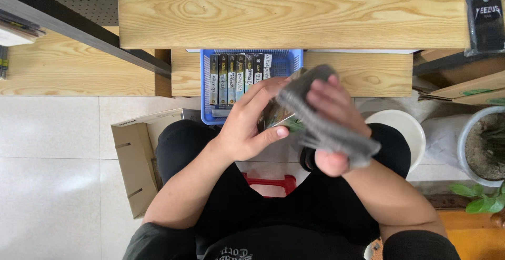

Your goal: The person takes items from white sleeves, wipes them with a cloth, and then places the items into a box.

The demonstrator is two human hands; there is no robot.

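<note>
Two bare hands meet just in front of the blue plastic basket (286,63) of upright slim boxes, the left hand (247,128) gripping a small flat green-printed packet (279,117), the right hand (336,128) clutching a grey cloth (326,128) against it.

Basket (294,60) of boxes (236,73) sits under shelf (289,13), behind both hands (252,120).

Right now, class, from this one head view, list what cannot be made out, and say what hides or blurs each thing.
- Small flat package: mostly covered by the left hand and the grey cloth.
- Right hand: motion-blurred, wrapped in cloth; grip unclear.
- Blue plastic basket: front hidden by the hands.
- Items along the top edge of the light wooden shelf: cut off.
</note>
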